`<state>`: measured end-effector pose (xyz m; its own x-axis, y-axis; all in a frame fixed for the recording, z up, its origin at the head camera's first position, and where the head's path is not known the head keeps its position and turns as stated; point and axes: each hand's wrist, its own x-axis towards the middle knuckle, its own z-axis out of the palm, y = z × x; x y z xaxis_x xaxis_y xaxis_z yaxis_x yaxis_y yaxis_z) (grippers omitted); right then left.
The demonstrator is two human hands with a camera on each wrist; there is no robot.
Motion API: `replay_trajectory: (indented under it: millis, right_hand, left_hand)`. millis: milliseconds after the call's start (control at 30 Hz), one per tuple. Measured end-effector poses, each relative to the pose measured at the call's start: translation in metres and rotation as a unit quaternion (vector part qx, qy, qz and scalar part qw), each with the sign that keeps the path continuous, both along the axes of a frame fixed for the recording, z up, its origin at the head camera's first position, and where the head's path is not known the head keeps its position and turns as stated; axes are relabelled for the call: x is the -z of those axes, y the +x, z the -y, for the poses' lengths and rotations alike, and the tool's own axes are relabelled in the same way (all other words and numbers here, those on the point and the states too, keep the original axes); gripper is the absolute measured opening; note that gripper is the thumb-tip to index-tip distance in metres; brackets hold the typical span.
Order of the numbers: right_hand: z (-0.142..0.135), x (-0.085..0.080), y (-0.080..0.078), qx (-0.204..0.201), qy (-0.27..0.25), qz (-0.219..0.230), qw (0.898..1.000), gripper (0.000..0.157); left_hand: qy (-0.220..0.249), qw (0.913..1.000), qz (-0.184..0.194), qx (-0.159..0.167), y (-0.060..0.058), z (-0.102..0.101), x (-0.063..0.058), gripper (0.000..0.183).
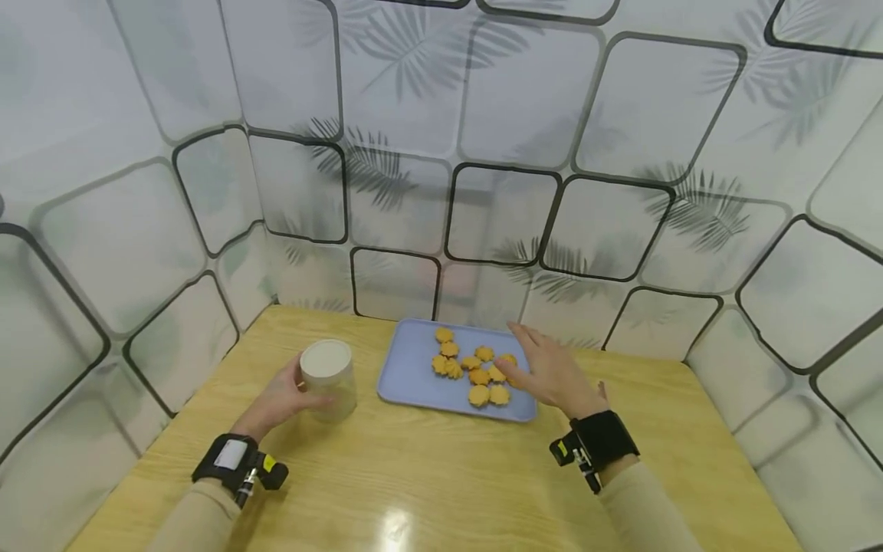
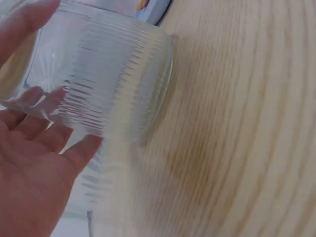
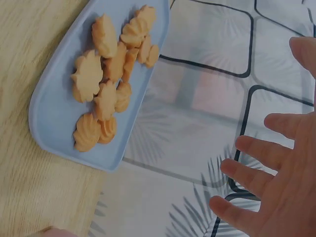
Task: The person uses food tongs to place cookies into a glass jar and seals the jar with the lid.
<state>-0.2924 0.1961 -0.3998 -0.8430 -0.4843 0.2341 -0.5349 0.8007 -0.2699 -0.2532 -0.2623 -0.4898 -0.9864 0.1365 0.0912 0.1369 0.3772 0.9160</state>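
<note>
On the left of the table, my left hand (image 1: pixel 281 399) grips a clear jar (image 1: pixel 336 395) with a pale round lid (image 1: pixel 326 359). The left wrist view shows ribbed sides on the jar (image 2: pixel 113 74), with the thumb on one side and the fingers along the other. A blue tray (image 1: pixel 414 379) lies right of the jar and bears several golden, scalloped cookies (image 1: pixel 479 376). My right hand (image 1: pixel 552 373) hovers over the tray's right end and holds nothing. Its fingers are spread and straight in the right wrist view, apart from the cookies (image 3: pixel 88 76).
The wooden table (image 1: pixel 386 475) runs from my sleeves back to a pale curtain (image 1: pixel 407 207) with dark outlines and leaf prints. This curtain rises behind the tray and along both sides. A camera strap (image 1: pixel 603 441) sits on each wrist.
</note>
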Motion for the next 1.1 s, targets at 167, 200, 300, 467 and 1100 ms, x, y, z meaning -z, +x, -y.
replay_trajectory:
  millis: [167, 200, 300, 467, 1100]
  right_hand:
    - [0.013, 0.002, 0.014, -0.011, -0.006, -0.004, 1.0, 0.077]
    - [0.015, 0.002, 0.017, -0.015, -0.007, -0.005, 1.0, 0.077]
    - [0.023, 0.0, 0.025, -0.024, -0.013, -0.007, 1.0, 0.076]
    - [0.033, -0.001, 0.039, -0.038, 0.005, -0.034, 0.999, 0.077]
    - [0.083, 0.017, 0.075, 0.002, -0.018, -0.092, 0.996, 0.083]
  left_hand:
    - [0.007, 0.9992, -0.026, -0.028, 0.009, -0.002, -0.002, 0.089]
    - [0.01, 0.9992, -0.029, -0.027, 0.011, -0.003, -0.003, 0.088]
    - [0.02, 0.9988, -0.043, -0.007, 0.016, -0.012, -0.009, 0.087]
    - [0.053, 0.9959, -0.046, 0.058, 0.015, -0.051, -0.011, 0.086]
    - [0.149, 0.9662, 0.018, 0.21, 0.008, -0.184, 0.009, 0.082]
